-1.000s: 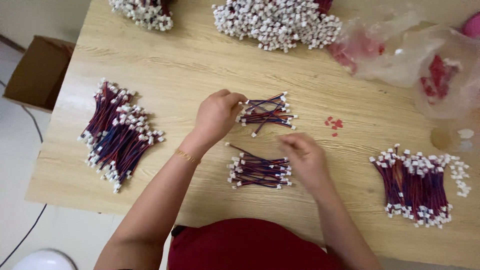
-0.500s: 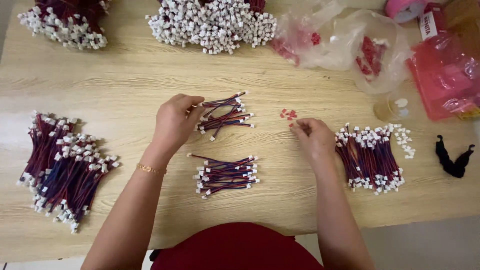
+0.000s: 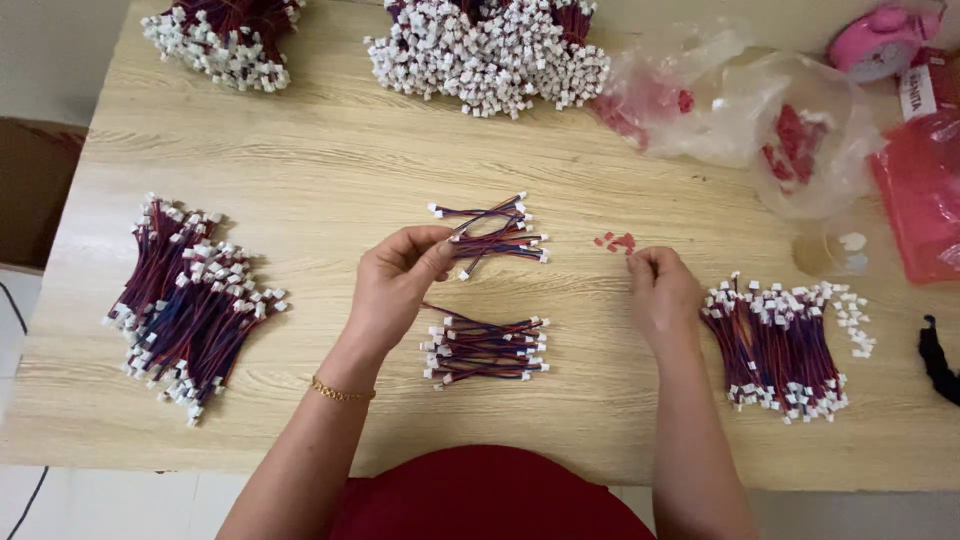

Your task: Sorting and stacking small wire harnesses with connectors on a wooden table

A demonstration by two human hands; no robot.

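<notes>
My left hand (image 3: 398,285) pinches one end of a small bunch of red and blue wires with white connectors (image 3: 497,232) lying on the wooden table (image 3: 300,170). My right hand (image 3: 660,295) rests with its fingers closed beside a few small red pieces (image 3: 616,241); whether it holds one is hidden. Between my hands, nearer me, lies a second small wire bundle (image 3: 486,349).
A big wire pile (image 3: 185,300) lies at the left and another (image 3: 785,345) at the right. Two heaps (image 3: 225,35) (image 3: 490,50) sit at the far edge. Clear plastic bags (image 3: 760,110), a red bag (image 3: 920,190) and a pink object (image 3: 885,35) crowd the far right.
My right hand has moved left from the right-hand pile to the small red pieces. My left hand still grips the wire bunch. The view has shifted slightly.
</notes>
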